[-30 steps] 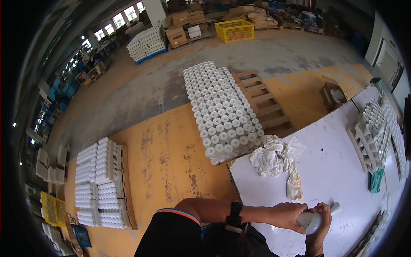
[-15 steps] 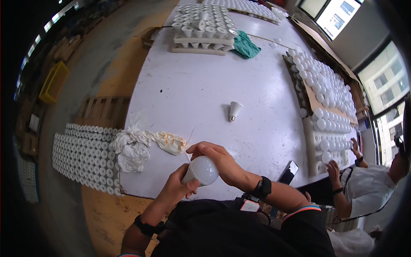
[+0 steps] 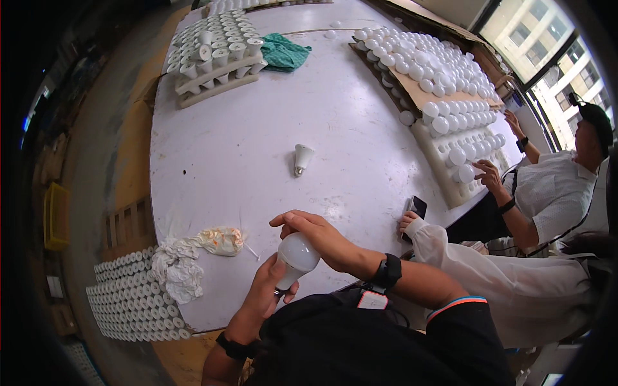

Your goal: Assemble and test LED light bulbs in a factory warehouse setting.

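A white light bulb [image 3: 297,260] with a round dome is tilted between my hands near the table's front edge. My left hand [image 3: 264,287] is closed round its lower body, with the metal base showing by the fingers. My right hand [image 3: 320,239] lies along the far side of the dome, its fingers stretched out to the left; whether it presses on the dome I cannot tell. A lone white bulb housing [image 3: 302,159] with a metal screw base lies farther up the table.
Crumpled white cloths [image 3: 178,270] lie at left, above rows of white housings [image 3: 132,302]. Stacked trays [image 3: 212,77] and a green cloth [image 3: 283,53] stand far left. A foam tray [image 3: 444,154] of domes is at right, where a co-worker's hand [image 3: 489,174] works; another person's hand [image 3: 408,220] is by a phone [image 3: 417,207].
My view has swung to the right. The bulb is tilted so more of its body shows, and my right fingers lie straighter. Another person's sleeve and hand have come in beside the phone.
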A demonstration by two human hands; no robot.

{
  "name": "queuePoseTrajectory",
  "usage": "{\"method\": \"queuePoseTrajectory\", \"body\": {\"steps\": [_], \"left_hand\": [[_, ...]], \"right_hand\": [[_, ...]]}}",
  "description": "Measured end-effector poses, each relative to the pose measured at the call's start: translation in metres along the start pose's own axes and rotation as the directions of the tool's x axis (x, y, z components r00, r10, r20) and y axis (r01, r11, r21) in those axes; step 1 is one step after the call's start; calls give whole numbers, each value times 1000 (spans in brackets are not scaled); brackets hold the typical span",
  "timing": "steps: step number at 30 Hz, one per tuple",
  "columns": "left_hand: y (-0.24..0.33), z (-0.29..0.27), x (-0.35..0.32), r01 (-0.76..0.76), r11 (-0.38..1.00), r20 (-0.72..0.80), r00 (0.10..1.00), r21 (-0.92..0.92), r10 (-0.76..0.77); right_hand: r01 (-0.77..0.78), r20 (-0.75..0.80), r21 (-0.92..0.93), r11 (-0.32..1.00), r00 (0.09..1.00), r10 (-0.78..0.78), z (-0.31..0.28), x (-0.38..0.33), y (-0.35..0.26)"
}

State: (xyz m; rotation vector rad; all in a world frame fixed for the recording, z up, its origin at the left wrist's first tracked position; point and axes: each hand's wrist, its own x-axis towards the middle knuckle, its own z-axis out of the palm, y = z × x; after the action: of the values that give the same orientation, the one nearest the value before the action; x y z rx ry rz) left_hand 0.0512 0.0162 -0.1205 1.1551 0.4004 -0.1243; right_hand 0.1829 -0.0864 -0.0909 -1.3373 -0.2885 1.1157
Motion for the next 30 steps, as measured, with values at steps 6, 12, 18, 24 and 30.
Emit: {"method": "queuePoseTrajectory", "body": {"steps": [6,12,18,24,30], "left_hand": [[-6,-12,14,531,642,434,841,-553,-322],[-17,-17,20,584,588,544,794,-559,-271],[-23,-7,30,559,640,452,822,-527,-346],[-38,1,60,438,795,255,897,-419,-360],[-57,-25,109,338,861,-20,928,-380,-373]], "right_hand": [[39,212,166,985,974,-74,-12,-8,-1],[20,263,213,977,962,-77,-22,-16,3],[149,259,-99,984,959,-119,-40,-20,12],[24,-254,69,997,967,-6,-99,-29,21],[432,-530,444,785,833,-159,-194,-47,15]]}}
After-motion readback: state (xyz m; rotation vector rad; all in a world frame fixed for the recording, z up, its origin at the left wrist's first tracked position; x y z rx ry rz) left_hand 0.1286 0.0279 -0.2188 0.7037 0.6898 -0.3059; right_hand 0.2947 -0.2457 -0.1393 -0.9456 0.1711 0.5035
